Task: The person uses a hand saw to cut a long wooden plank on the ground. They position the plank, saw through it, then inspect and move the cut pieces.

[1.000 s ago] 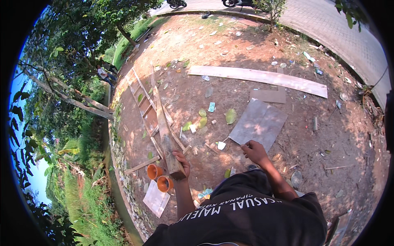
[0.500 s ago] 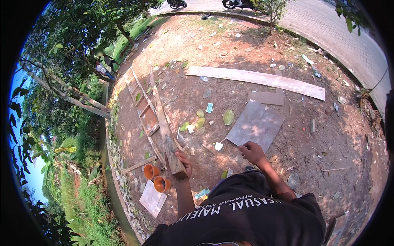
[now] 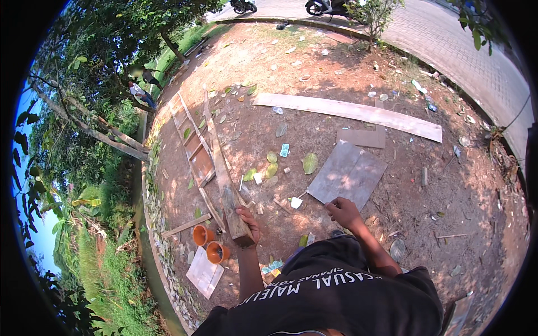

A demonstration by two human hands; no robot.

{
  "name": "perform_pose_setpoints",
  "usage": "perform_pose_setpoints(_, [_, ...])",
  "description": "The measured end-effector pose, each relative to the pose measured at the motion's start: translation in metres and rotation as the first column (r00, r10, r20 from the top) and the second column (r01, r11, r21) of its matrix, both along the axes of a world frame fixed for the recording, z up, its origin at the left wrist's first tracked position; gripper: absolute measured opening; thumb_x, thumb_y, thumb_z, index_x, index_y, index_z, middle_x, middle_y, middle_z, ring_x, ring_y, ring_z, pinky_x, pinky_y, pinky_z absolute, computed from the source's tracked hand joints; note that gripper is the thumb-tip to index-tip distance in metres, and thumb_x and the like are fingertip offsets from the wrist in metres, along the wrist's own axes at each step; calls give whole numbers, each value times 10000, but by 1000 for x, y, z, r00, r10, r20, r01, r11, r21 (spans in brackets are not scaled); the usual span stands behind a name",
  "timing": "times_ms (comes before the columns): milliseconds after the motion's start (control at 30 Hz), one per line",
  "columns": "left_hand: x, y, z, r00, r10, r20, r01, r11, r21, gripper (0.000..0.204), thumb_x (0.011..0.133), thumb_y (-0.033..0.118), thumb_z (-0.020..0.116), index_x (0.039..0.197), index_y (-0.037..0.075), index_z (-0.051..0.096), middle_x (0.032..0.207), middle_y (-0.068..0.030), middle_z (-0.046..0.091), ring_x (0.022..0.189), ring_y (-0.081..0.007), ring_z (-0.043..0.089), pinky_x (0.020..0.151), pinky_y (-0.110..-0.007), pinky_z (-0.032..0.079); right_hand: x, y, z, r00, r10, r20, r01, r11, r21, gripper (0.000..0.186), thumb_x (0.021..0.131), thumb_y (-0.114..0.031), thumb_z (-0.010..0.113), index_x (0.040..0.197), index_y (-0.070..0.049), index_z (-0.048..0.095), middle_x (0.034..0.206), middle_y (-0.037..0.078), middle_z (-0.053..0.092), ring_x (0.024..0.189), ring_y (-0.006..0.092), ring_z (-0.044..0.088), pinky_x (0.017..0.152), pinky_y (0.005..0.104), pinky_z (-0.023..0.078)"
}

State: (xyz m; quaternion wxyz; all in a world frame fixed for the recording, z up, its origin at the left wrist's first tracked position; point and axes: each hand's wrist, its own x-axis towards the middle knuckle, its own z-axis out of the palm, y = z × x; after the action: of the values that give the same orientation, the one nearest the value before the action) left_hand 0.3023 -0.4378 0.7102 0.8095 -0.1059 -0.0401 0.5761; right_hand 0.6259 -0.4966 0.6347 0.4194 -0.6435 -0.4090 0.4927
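Note:
My left hand (image 3: 248,223) is wrapped round the near end of a long wooden beam (image 3: 226,185), whose squared butt tilts up toward me. The beam runs away from me beside a ladder-like wooden frame (image 3: 193,148) lying on the ground. My right hand (image 3: 343,213) is closed, fingers curled in a pinch, just over the near edge of a grey flat board (image 3: 350,173). Anything between those fingers is too small to make out.
Two orange pots (image 3: 217,253) stand left of my left forearm, by a pale board (image 3: 204,272). A long pale plank (image 3: 347,114) lies farther off. A water channel (image 3: 150,269) runs along the left. Two people (image 3: 143,92) are far left; motorbikes (image 3: 325,8) stand on the paving.
Almost nothing differs. The view has shifted slightly, and both hands keep the same places on and near the same things. The far people have changed posture a little.

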Motion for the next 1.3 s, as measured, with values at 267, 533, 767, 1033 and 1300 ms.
perform_pose_setpoints(267, [-3, -3, 4, 1000, 22, 22, -22, 1000, 11, 380, 909, 100, 628, 1270, 5, 555, 1205, -99, 618, 1093, -229, 679, 866, -360, 613, -3, 2, 5, 1000, 29, -9, -29, 1000, 0, 414, 916, -366, 684, 934, 47, 675, 766, 141, 715, 692, 206, 717, 654, 346, 551])
perform_pose_setpoints(533, [-4, -3, 7, 997, 28, 78, -26, 999, -23, 394, 927, 177, 641, 1259, -15, 551, 1188, -103, 627, 1071, -227, 684, 846, -356, 614, -7, 6, 2, 997, 79, 27, -79, 997, 8, 415, 926, -366, 675, 932, 48, 665, 766, 143, 711, 691, 214, 714, 660, 346, 549])
perform_pose_setpoints(767, [-4, -5, 3, 996, 39, 76, -38, 999, -24, 392, 907, 110, 642, 1272, 3, 545, 1192, -91, 624, 1073, -227, 685, 844, -374, 611, -8, 7, 11, 994, 106, 37, -105, 994, -29, 420, 929, -375, 671, 941, 45, 669, 776, 147, 714, 715, 214, 715, 675, 345, 549])
perform_pose_setpoints(1033, [5, -10, -1, 995, 43, 89, -40, 999, -30, 456, 952, 318, 669, 1240, -20, 565, 1191, -126, 634, 1055, -234, 681, 868, -362, 610, -5, 5, 11, 991, 112, 76, -110, 993, -33, 445, 931, -388, 669, 949, 57, 676, 792, 153, 722, 711, 220, 720, 675, 357, 552])
perform_pose_setpoints(1300, [1, -10, -6, 998, 5, 64, -2, 999, -44, 479, 966, 369, 655, 1212, -34, 573, 1151, -138, 665, 1025, -234, 688, 859, -353, 610, -6, 0, 10, 992, 115, 51, -113, 993, -33, 430, 935, -366, 668, 954, 64, 674, 784, 154, 720, 691, 208, 718, 647, 347, 558])
